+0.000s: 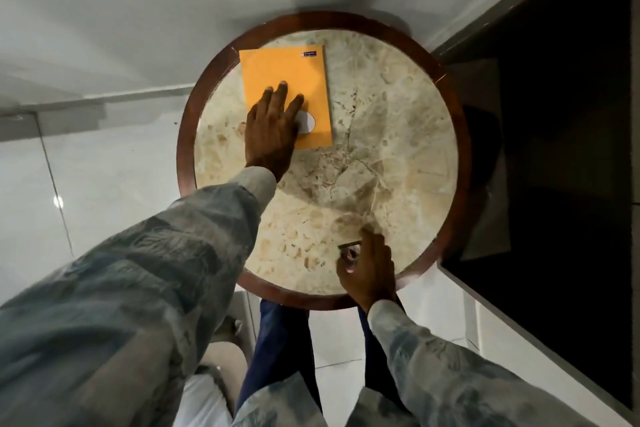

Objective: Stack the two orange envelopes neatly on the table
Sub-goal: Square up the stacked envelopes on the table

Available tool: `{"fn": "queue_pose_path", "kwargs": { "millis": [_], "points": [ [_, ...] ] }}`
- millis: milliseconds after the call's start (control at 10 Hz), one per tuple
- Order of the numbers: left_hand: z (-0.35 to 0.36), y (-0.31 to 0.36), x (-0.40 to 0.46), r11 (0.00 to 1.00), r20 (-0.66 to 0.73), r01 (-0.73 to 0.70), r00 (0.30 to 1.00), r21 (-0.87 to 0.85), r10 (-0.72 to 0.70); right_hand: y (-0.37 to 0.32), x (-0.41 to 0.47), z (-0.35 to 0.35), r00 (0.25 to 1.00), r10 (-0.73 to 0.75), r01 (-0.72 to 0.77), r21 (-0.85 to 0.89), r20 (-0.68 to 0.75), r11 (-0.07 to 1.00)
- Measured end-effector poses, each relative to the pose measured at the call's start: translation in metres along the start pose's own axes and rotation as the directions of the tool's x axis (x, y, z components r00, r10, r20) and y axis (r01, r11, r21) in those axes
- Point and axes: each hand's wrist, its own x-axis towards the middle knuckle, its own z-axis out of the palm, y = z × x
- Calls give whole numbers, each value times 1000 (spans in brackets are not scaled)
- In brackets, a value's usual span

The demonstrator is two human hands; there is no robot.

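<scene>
An orange envelope [287,80] lies flat on the far left part of the round marble table [398,135]. It has a white oval near its front edge and a small dark label at its far right corner. Only one orange face shows; I cannot tell whether a second envelope lies under it. My left hand [272,130] rests flat on the envelope's near left part, fingers spread, pressing down. My right hand [367,269] is at the table's near edge, curled around a small dark object [349,247] that I cannot identify.
The table has a dark wooden rim [185,135]. A white wall and glossy white floor [104,166] lie to the left. A dark cabinet or glass panel [554,114] stands close on the right. My legs in blue trousers [273,340] are below the table's edge.
</scene>
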Motion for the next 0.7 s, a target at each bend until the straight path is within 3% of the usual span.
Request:
{"fn": "queue_pose_path", "kwargs": {
  "millis": [100,300,400,600,700],
  "points": [
    [0,-2,1,1000,6,-12,1000,-6,12,-15,28,-15,992,-29,47,149,-121,988],
    [4,-4,3,1000,-4,-17,1000,-7,17,-82,147,-102,866,-125,253,208,-484,945],
    [7,-6,5,1000,-14,-6,1000,-6,6,-105,196,-129,818,-189,302,126,-543,945],
    [6,-2,2,1000,-34,2,999,-10,-2,-114,218,-139,883,-263,294,21,-388,956],
    [-8,0,-5,997,40,-15,999,71,12,-113,197,-179,843,-209,353,216,-495,910]
  ]
}}
